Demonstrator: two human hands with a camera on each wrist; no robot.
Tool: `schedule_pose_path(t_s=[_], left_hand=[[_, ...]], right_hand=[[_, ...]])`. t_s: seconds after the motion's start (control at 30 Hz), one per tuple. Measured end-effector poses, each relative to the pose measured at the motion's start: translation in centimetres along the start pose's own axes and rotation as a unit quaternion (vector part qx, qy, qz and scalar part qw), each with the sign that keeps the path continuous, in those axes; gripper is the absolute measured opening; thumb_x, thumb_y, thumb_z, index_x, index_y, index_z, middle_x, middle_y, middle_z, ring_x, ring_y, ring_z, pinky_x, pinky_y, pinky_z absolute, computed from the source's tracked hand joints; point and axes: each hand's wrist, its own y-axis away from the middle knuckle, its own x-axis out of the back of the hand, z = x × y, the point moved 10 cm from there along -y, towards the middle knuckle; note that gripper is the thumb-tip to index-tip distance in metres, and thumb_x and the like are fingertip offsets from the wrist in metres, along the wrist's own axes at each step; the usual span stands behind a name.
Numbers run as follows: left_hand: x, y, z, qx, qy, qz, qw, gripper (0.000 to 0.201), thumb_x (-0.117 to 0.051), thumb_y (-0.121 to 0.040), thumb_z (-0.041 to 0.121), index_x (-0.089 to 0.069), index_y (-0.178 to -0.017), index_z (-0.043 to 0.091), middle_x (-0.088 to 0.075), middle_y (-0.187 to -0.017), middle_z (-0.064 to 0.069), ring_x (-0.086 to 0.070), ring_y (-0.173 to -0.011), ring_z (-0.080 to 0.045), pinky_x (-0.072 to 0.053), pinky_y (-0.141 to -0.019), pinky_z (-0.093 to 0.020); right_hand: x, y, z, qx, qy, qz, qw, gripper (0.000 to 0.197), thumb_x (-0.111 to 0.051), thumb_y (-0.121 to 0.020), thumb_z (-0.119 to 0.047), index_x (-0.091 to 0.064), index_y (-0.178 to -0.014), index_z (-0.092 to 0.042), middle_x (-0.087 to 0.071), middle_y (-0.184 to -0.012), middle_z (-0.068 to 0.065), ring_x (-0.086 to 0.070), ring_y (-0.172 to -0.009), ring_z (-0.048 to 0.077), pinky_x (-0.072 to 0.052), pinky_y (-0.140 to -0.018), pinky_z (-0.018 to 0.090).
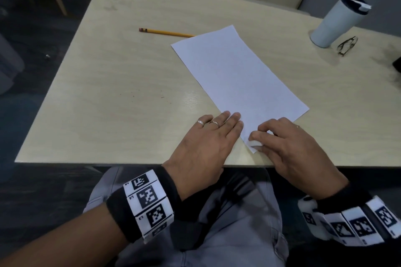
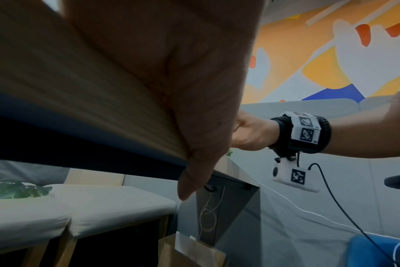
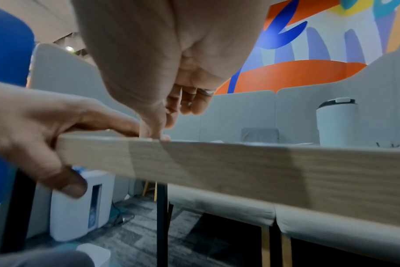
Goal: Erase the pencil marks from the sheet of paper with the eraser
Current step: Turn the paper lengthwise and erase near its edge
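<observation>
While the left hand (image 1: 202, 136) lies flat with straight fingers at the near corner of the sheet of paper (image 1: 236, 73), the right hand (image 1: 290, 147) curls its grip around a small white eraser (image 1: 254, 143) pressed on that corner, near the tabletop (image 1: 119, 82) edge; a pencil (image 1: 166, 32) lies beyond.

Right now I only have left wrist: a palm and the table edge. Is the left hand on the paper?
Observer: Yes. In the head view the left hand lies flat, fingertips on the near left edge of the sheet of paper.
Operator: Eraser?
Observer: The right hand pinches a small white piece, apparently the eraser, on the sheet's near corner.
Operator: Pencil in the way?
Observer: No. The pencil lies untouched by the sheet's far corner.
</observation>
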Motion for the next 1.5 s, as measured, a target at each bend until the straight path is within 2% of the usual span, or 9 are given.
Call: schedule_pose_path(t_s=[0.23,0.47,0.67,0.77,0.9,1.03,1.17,1.37,1.5], left_hand=[[0.0,0.0,-0.2,0.001,0.006,0.002,1.0,0.099,-0.072,-0.08,0.041,-0.029,-0.164,0.013,-0.021,-0.174,-0.007,-0.025,-0.159,-0.023,-0.027,-0.123,-0.041],[0.1,-0.1,0.0,-0.003,0.005,-0.006,1.0,0.099,-0.069,-0.082,0.042,-0.024,-0.165,0.014,-0.016,-0.175,-0.007,-0.02,-0.161,-0.024,-0.025,-0.124,-0.043],[0.0,-0.1,-0.2,0.0,0.005,0.001,1.0,0.099,-0.071,-0.08,0.043,-0.027,-0.164,0.014,-0.02,-0.174,-0.007,-0.023,-0.16,-0.024,-0.026,-0.123,-0.043],[0.0,-0.2,-0.1,0.0,0.006,0.004,1.0,0.098,-0.072,-0.079,0.043,-0.029,-0.163,0.014,-0.022,-0.174,-0.007,-0.025,-0.159,-0.025,-0.028,-0.122,-0.044],[0.3,-0.1,-0.3,0.001,0.016,0.012,1.0,0.098,-0.074,-0.077,0.043,-0.033,-0.162,0.014,-0.026,-0.173,-0.006,-0.027,-0.159,-0.024,-0.029,-0.122,-0.043],[0.3,-0.1,-0.1,0.001,0.018,0.0,1.0,0.098,-0.072,-0.08,0.042,-0.028,-0.164,0.015,-0.02,-0.175,-0.005,-0.022,-0.16,-0.025,-0.026,-0.124,-0.043],[0.2,-0.1,0.0,0.0,0.004,-0.01,1.0,0.099,-0.07,-0.084,0.045,-0.022,-0.166,0.017,-0.014,-0.176,-0.004,-0.017,-0.162,-0.024,-0.022,-0.125,-0.043],[0.1,-0.1,-0.2,0.005,0.008,-0.007,1.0,0.099,-0.07,-0.082,0.044,-0.024,-0.165,0.016,-0.016,-0.175,-0.004,-0.018,-0.161,-0.023,-0.024,-0.124,-0.041],[0.1,-0.2,-0.1,0.002,0.003,-0.008,1.0,0.1,-0.072,-0.081,0.045,-0.026,-0.164,0.015,-0.019,-0.175,-0.005,-0.021,-0.161,-0.024,-0.026,-0.123,-0.043]], right_hand=[[-0.5,1.2,-0.2,-0.002,-0.004,-0.014,1.0,0.04,-0.078,-0.087,0.008,-0.071,-0.12,-0.013,-0.059,-0.113,-0.001,-0.051,-0.083,0.025,-0.049,-0.062,0.043],[-0.2,-0.8,-0.6,-0.005,-0.01,0.013,1.0,0.029,-0.075,-0.094,-0.005,-0.073,-0.121,-0.017,-0.06,-0.112,-0.001,-0.052,-0.086,0.024,-0.048,-0.065,0.039],[0.2,1.6,-0.5,0.009,0.009,-0.018,1.0,0.036,-0.078,-0.089,0.002,-0.072,-0.12,-0.016,-0.06,-0.111,-0.002,-0.051,-0.083,0.024,-0.047,-0.059,0.04],[0.3,-0.2,-0.5,0.006,0.018,0.001,1.0,0.029,-0.077,-0.093,-0.006,-0.073,-0.12,-0.018,-0.061,-0.111,-0.001,-0.049,-0.085,0.023,-0.044,-0.063,0.036],[-0.6,0.3,-0.8,-0.019,0.003,0.007,1.0,0.031,-0.073,-0.094,0.001,-0.072,-0.12,-0.014,-0.06,-0.112,0.001,-0.054,-0.085,0.027,-0.047,-0.063,0.038],[0.3,2.2,-0.7,-0.003,0.018,-0.008,1.0,0.036,-0.077,-0.089,0.003,-0.072,-0.119,-0.014,-0.06,-0.111,0.001,-0.055,-0.084,0.028,-0.047,-0.062,0.039],[0.2,-0.1,-0.5,-0.009,0.036,0.011,0.999,0.026,-0.075,-0.093,-0.004,-0.073,-0.117,-0.014,-0.061,-0.109,0.001,-0.05,-0.084,0.024,-0.038,-0.064,0.034],[0.1,2.3,-0.6,-0.009,0.004,0.007,1.0,0.031,-0.073,-0.091,0.004,-0.073,-0.119,-0.011,-0.06,-0.111,0.003,-0.057,-0.085,0.029,-0.051,-0.064,0.041],[0.4,1.1,-0.5,-0.008,0.023,0.015,1.0,0.035,-0.08,-0.089,0.003,-0.074,-0.118,-0.015,-0.06,-0.11,0.0,-0.049,-0.083,0.024,-0.044,-0.063,0.036]])
